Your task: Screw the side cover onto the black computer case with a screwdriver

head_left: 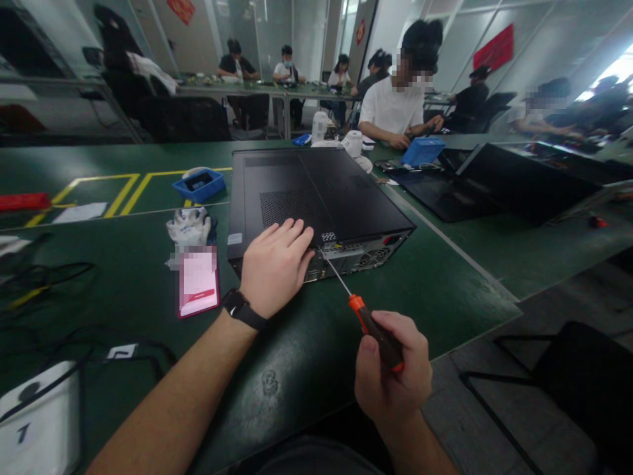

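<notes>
A black computer case [341, 191] lies on its side on the green table, its rear panel with a fan grille turned toward me. My left hand [279, 267] rests on the near left corner of the case, palm down with fingers stretched out over its top. In my right hand [395, 369] is a screwdriver [368, 320] with a brown and orange handle. Its thin shaft points up and left, and the tip meets the upper edge of the rear panel beside my left fingers. Whatever lies right under the tip is too small to make out.
Left of the case are a blue bin [200, 187], white gloves [189, 227] and a pink-edged phone-like slab [198, 290]. Cables and a white box [42, 415] lie at the lower left. Across the table sits a co-worker [395, 105] near another blue bin [422, 152] and black panels [529, 185].
</notes>
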Demonstrator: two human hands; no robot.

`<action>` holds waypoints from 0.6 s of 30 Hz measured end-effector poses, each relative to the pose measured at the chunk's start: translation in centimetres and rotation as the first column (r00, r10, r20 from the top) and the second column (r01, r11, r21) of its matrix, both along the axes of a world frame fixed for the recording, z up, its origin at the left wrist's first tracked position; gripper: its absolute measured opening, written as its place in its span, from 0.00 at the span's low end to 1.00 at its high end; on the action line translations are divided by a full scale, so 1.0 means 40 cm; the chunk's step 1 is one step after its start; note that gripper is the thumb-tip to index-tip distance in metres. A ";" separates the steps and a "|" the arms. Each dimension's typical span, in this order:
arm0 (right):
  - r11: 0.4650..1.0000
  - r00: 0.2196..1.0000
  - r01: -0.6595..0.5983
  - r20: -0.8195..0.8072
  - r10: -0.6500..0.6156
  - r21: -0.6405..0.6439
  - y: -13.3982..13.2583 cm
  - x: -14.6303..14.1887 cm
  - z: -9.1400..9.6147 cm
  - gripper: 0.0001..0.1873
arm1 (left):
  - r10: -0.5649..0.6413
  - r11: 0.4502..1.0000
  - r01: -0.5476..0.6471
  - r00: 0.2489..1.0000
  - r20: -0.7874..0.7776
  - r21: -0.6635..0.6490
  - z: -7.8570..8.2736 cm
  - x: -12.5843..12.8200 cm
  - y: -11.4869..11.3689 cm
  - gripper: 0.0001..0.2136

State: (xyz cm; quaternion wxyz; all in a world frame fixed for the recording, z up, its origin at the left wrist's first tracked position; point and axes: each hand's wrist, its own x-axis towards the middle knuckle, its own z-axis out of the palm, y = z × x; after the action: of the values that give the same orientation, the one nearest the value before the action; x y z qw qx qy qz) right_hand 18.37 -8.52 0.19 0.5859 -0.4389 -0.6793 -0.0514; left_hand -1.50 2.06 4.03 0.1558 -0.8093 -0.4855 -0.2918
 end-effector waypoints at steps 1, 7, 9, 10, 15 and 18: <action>1.000 1.000 -0.013 0.009 0.013 0.013 0.003 -0.001 0.005 0.19 | -0.001 1.000 0.001 1.000 0.000 0.002 0.000 0.000 0.000 0.16; 0.998 0.999 0.050 0.018 -0.050 0.035 0.002 0.000 -0.004 0.18 | -0.001 1.000 0.001 1.000 0.001 0.005 -0.001 0.000 -0.001 0.16; 0.995 0.995 0.096 0.005 -0.096 -0.017 -0.005 0.003 -0.016 0.14 | -0.001 1.000 0.001 1.000 0.003 0.002 0.000 0.000 -0.001 0.16; 0.993 0.994 0.108 -0.007 -0.109 -0.044 -0.008 0.004 -0.022 0.13 | -0.001 1.000 0.001 1.000 0.004 0.002 0.000 -0.001 -0.001 0.16; 0.998 0.998 0.059 -0.025 -0.060 -0.030 -0.006 0.005 -0.020 0.19 | 0.004 1.000 -0.004 1.000 -0.006 0.002 0.001 -0.001 -0.002 0.16; 0.999 1.000 0.021 0.004 -0.022 0.035 0.003 0.001 -0.005 0.22 | 0.005 1.000 -0.005 1.000 -0.008 0.009 0.001 -0.001 -0.002 0.16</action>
State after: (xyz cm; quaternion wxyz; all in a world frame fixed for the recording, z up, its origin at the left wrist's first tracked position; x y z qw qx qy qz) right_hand 18.43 -8.40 0.00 0.5914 -0.4357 -0.6749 -0.0708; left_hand -1.53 1.99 4.07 0.1619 -0.8085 -0.4856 -0.2905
